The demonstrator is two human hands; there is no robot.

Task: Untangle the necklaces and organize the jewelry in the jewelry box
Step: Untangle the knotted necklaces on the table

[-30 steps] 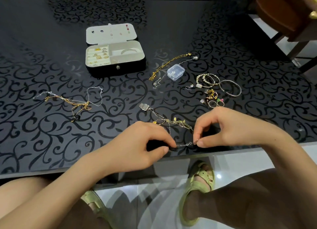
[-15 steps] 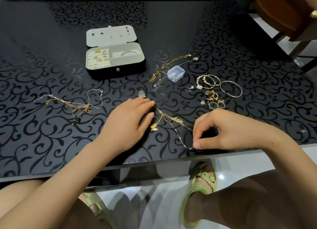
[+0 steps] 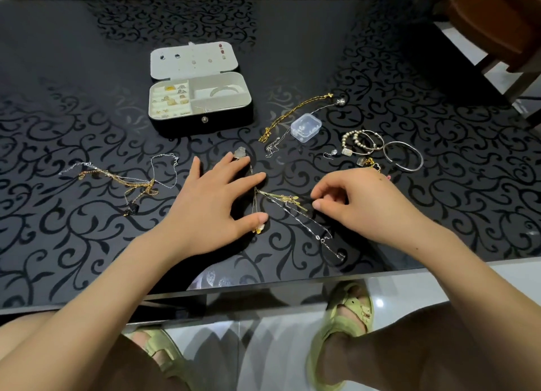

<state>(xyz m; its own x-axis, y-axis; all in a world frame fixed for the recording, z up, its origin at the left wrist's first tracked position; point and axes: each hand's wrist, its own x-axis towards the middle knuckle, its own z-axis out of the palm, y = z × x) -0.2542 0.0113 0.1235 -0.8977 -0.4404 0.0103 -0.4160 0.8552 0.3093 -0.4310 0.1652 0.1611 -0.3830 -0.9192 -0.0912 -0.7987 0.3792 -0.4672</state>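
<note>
A black glossy table with a scroll pattern [image 3: 87,244] carries everything. Close to the middle of its near edge lies a tangled bunch of thin gold and silver necklaces [image 3: 281,199]. A silver link chain [image 3: 307,223] trails out of the bunch toward the near edge, its end lying free on the table.

The left hand [image 3: 216,197] lies flat on the left part of the bunch with its fingers straight and spread. Its thumb tip rests on a small gold charm [image 3: 259,229], and its middle fingertip touches a pale translucent pendant [image 3: 241,154]. The right hand [image 3: 360,203] sits just right of the bunch with its fingers curled. Thumb and forefinger are drawn close together at the gold strands, but I cannot tell whether they pinch a strand.

The black jewellery box with cream lining [image 3: 202,121] stands open toward the far edge, left of centre. Rings sit in its left compartment and a bangle in its right one.

A second knot of gold and silver chains [image 3: 126,182] lies toward the left edge. Right of the box lie a gold chain [image 3: 292,112] and a small clear plastic case [image 3: 306,127]. Further toward the right edge are beaded bracelets [image 3: 361,142] and a silver bangle [image 3: 404,156].
</note>
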